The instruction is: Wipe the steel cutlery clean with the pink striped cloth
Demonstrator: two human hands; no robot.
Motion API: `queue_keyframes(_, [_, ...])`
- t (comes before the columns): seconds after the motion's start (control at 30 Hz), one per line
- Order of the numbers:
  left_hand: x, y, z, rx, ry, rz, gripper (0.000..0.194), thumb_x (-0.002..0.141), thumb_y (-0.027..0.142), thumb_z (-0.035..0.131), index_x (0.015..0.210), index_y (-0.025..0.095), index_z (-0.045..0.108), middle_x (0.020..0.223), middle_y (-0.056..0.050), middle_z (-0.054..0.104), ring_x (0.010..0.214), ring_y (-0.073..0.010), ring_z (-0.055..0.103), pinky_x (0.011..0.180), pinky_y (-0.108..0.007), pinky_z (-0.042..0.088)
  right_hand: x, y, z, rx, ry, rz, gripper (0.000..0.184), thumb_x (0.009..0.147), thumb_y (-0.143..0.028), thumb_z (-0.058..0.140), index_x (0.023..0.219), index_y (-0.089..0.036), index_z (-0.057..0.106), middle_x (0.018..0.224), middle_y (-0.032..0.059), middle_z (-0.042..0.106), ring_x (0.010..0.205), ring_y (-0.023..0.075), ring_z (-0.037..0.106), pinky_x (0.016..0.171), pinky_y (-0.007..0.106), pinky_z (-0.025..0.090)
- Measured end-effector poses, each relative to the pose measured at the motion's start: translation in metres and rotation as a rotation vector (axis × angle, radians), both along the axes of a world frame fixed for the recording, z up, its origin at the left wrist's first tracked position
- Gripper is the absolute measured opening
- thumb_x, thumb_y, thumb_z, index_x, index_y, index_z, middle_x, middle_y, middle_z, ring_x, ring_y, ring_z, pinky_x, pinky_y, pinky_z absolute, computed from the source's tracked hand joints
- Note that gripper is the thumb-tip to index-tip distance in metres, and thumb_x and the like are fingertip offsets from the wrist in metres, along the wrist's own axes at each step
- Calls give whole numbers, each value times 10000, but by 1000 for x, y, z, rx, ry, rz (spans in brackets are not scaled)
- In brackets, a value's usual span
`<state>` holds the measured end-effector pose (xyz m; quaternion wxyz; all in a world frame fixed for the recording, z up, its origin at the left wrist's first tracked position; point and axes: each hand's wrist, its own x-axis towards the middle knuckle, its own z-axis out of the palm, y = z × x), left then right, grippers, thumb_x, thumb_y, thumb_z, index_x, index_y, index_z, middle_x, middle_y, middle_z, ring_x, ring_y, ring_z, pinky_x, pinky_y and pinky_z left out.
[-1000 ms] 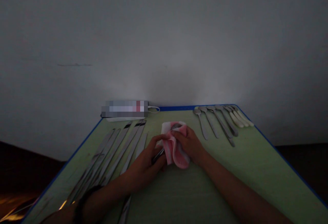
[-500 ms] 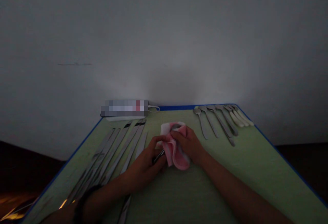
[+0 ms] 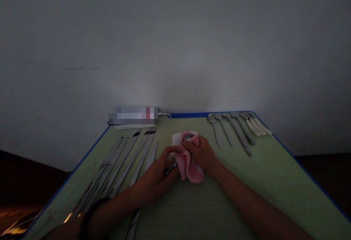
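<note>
Over the middle of the table, a pink and white cloth point(image 3: 193, 171) is wrapped around the bowl of a metal spoon point(image 3: 171, 168). My right hand point(image 3: 205, 156) is closed on the cloth, its thumb pressing near the spoon's bowl. The spoon's dark, shiny handle runs down into my left hand point(image 3: 157, 177), whose fingers curl around it; the index finger touches the cloth's left edge. Most of the spoon's neck is hidden by the cloth. Beside and under my left forearm lie several long table knives point(image 3: 131, 163) in a slanting row.
At the far right, several metal spoons point(image 3: 229, 126) lie side by side, with white-handled cutlery point(image 3: 256, 126) by the corner. A blurred-out box-like thing point(image 3: 133, 116) with a white cord point(image 3: 165, 116) stands at the back left. The green table point(image 3: 219, 207) has a blue edge against a grey wall.
The cloth's lower folds have shifted very slightly to the right and down. Both hands keep their hold in nearly the same place.
</note>
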<state>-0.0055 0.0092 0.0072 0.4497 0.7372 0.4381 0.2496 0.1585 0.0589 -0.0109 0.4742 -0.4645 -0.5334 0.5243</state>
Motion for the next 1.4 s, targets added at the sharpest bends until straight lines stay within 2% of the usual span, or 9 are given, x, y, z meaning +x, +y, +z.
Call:
queue_keyframes(0.43, [0,0,-2,-25,-6,-9,329,911,311,411,1204,225,288,752,13,632,549,-99,487,491,-183,348,0,0,-2,26,-13,3,107,682,-256,562,729,-169,604,648,-16,580,598,111,497,573,230,406])
queue_keyframes(0.63, [0,-1,-2,13,17,-2,322,896,289,426,1187,220,306,730,20,619,553,-105,499,498,-187,358,1,-1,1,13,-17,7,111,680,-266,563,708,-165,601,638,-13,574,595,113,490,558,228,399])
queue_keyframes(0.8, [0,0,-1,39,51,-16,301,893,272,422,1171,219,320,649,54,577,497,-90,439,470,-175,312,1,1,0,32,-51,9,102,677,-259,559,695,-165,596,603,-20,550,558,107,458,537,232,384])
queue_keyframes(1.27, [0,0,1,18,34,-39,288,899,254,408,1167,223,308,685,47,596,511,-87,437,485,-183,330,0,0,0,24,-33,18,67,680,-215,542,695,-164,583,613,-32,540,558,92,454,526,212,374])
queue_keyframes(1.4, [0,-1,0,42,51,-45,285,902,245,397,1169,227,298,725,38,617,533,-93,487,507,-192,349,0,0,0,27,-21,21,75,673,-225,550,682,-158,585,596,-33,537,550,90,449,520,209,367])
